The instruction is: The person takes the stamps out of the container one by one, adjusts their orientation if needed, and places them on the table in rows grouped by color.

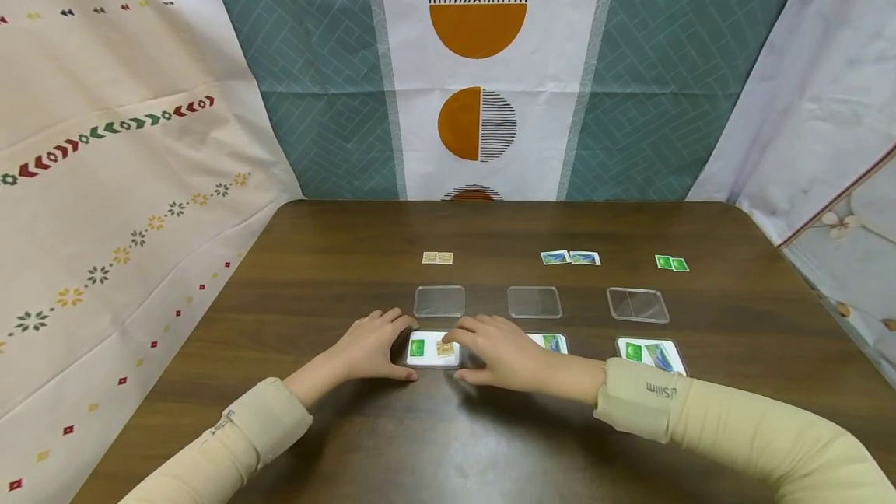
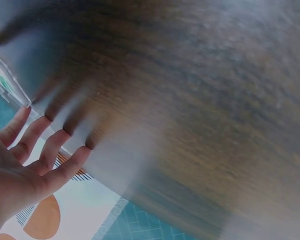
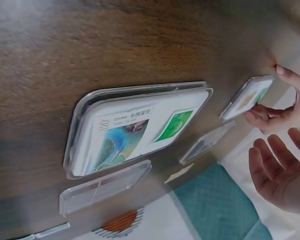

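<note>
A clear case (image 1: 425, 356) with a green stamp and a brown stamp on its white insert lies at the near middle of the brown table (image 1: 336, 255). My left hand (image 1: 371, 348) grips its left side, thumb at the near edge and fingers at the far edge. My right hand (image 1: 500, 356) rests on its right side with relaxed fingers, a fingertip at the brown stamp. In the right wrist view the left hand (image 3: 282, 107) holds this case (image 3: 245, 100) while the right hand (image 3: 277, 170) hovers with loose fingers. The left wrist view is blurred; the left hand (image 2: 35, 160) reaches toward the case (image 2: 2, 82).
Two more stamp cases sit to the right, the middle one (image 1: 553, 342) (image 3: 140, 127) and the right one (image 1: 651, 354). Three clear lids (image 1: 439, 301) (image 1: 534, 302) (image 1: 638, 305) lie behind them. Farther back lie pairs of brown (image 1: 437, 258), blue (image 1: 570, 258) and green (image 1: 672, 263) stamps. Curtains hang around the table.
</note>
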`<state>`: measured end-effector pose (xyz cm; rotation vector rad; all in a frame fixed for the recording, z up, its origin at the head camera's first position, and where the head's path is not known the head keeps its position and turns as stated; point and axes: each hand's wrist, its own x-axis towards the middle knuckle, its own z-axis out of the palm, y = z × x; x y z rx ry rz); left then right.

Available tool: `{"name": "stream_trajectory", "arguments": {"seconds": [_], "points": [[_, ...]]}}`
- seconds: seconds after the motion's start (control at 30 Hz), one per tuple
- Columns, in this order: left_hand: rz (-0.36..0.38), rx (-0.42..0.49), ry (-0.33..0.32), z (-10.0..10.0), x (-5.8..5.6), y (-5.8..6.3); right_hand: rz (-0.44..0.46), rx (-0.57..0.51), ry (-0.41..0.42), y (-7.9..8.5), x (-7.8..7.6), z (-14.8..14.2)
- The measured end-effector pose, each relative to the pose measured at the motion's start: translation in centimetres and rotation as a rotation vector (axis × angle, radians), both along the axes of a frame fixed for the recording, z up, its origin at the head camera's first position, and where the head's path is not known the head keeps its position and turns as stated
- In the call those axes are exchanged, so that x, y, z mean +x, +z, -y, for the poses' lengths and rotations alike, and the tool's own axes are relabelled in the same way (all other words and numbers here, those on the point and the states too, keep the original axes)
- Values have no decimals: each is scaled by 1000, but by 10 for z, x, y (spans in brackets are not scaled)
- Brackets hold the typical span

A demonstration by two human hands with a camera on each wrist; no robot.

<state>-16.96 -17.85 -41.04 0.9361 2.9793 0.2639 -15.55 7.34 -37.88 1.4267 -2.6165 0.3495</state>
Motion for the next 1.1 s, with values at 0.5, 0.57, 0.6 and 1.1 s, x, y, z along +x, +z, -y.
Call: {"name": "stream_trajectory", "arguments": {"seconds": [0.5, 0.57, 0.6, 1.1], "points": [[-16, -4, 1, -2, -2, 2, 74, 15, -80, -11, -15, 32], [-11, 2, 2, -2, -2, 2, 90, 12, -84, -12, -17, 35], [-11, 0, 3, -1, -2, 1, 96, 12, -87, -12, -18, 37], [19, 9, -3, -1, -2, 0, 133, 74, -175, -21, -26, 56]]}}
